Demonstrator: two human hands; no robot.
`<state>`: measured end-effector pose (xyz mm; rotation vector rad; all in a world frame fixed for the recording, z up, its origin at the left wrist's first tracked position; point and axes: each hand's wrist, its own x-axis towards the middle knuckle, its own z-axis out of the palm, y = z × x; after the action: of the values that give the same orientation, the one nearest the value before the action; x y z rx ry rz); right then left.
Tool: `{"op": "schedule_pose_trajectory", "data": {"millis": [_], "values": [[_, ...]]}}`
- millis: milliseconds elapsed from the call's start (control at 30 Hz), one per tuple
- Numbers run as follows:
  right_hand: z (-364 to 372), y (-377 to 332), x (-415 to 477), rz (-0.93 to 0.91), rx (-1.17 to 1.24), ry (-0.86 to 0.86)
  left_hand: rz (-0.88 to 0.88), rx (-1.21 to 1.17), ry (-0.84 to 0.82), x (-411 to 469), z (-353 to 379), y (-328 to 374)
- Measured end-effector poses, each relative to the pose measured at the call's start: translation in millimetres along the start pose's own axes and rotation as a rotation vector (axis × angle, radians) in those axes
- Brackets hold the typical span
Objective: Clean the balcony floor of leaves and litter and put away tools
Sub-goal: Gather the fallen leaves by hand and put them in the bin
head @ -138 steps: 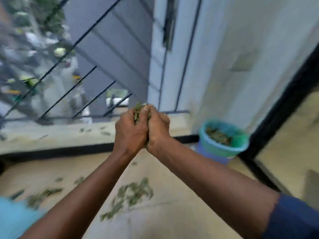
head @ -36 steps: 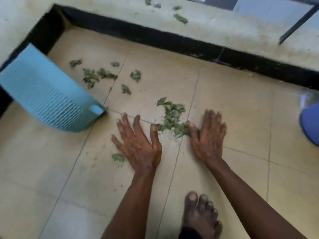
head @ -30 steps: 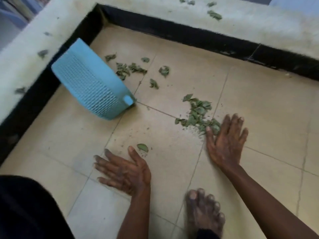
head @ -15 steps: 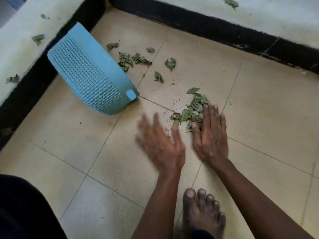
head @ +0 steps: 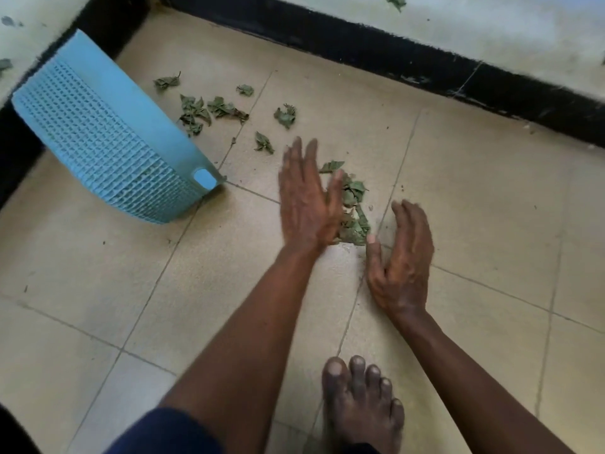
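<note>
One leaf pile [head: 355,209] lying on floor [head: 491,208] between hands: left hand [head: 306,204] flat, covering pile's left edge; right hand [head: 401,257] loosely cupping, empty. One basket [head: 108,139] lying left of pile; about six loose leaves [head: 209,109] beyond.

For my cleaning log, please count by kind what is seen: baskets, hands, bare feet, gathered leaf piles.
Blue basket: 1
Hands: 2, left hand and right hand
Bare foot: 1
Gathered leaf pile: 1
Total: 5

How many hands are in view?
2. The left hand partly lies over the green leaf pile; the right hand, cupped, is on the beige tiled floor beside it.
</note>
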<state>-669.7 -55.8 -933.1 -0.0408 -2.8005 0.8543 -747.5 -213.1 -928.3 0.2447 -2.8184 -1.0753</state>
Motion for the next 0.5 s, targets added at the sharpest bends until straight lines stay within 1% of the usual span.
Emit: {"op": "schedule_pose_trajectory", "data": {"millis": [33, 100, 133, 200, 267, 333, 433, 500], "values": [[-3, 3, -5, 0.035, -0.095, -0.042, -0.001, 0.047, 0.028, 1, -6, -14], [-5, 7, -13, 0.090, -0.262, -0.209, -0.035, 0.132, 0.083, 2, -17, -35], [-3, 6, -14, 0.082, -0.332, -0.279, -0.062, 0.157, 0.111, 3, -19, -40], [7, -1, -6, 0.031, -0.391, -0.342, -0.098, 0.199, 0.152, 5, -17, -40], [21, -13, 16, 0.003, -0.376, -0.360, -0.132, 0.216, 0.168, 8, -15, -35], [36, -26, 46, -0.048, -0.350, -0.363, -0.176, 0.185, 0.206, 10, -16, -34], [58, -43, 91, -0.195, -0.264, -0.381, -0.173, 0.147, 0.259, 9, -17, -36], [70, -55, 116, -0.284, -0.177, -0.433, -0.183, 0.125, 0.294, 11, -18, -35]]}}
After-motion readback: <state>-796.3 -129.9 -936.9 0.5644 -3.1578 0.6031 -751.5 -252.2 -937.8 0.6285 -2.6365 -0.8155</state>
